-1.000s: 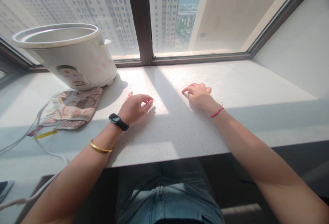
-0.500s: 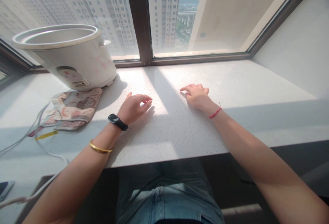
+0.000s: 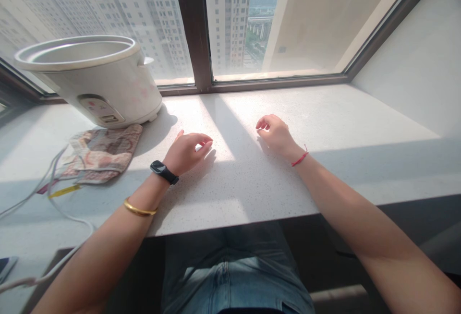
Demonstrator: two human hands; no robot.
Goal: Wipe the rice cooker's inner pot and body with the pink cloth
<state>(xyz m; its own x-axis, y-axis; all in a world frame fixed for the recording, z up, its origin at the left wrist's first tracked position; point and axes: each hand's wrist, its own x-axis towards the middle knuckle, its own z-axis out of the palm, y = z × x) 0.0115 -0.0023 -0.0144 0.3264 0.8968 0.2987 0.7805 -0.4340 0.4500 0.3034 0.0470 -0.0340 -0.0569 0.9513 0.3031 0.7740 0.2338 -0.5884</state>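
"What have your fingers just done?"

"On my right hand (image 3: 276, 134) they have curled in; a moment ago the forefinger reached out over the sill (image 3: 230, 182), and now it bends back toward the thumb, leaving a narrow gap with nothing seen in it; my left hand (image 3: 185, 153) keeps its loose curve, thumb and finger nearly meeting, nothing held there either."

"What does that alter?"

"Only my right hand's shape, I judge; nothing has been picked up; the cloth (image 3: 111, 153) lies left of my left hand, and the rice cooker (image 3: 122, 86) stands behind it, well apart from my right."

"What can't you make out?"

"My palms; whether my right fingertips touch the sill; whether the cloth goes under the cooker; the cooker's inner floor; the phone-like thing (image 3: 6, 267), cut by the left edge; where the white cord (image 3: 25, 282) ends."
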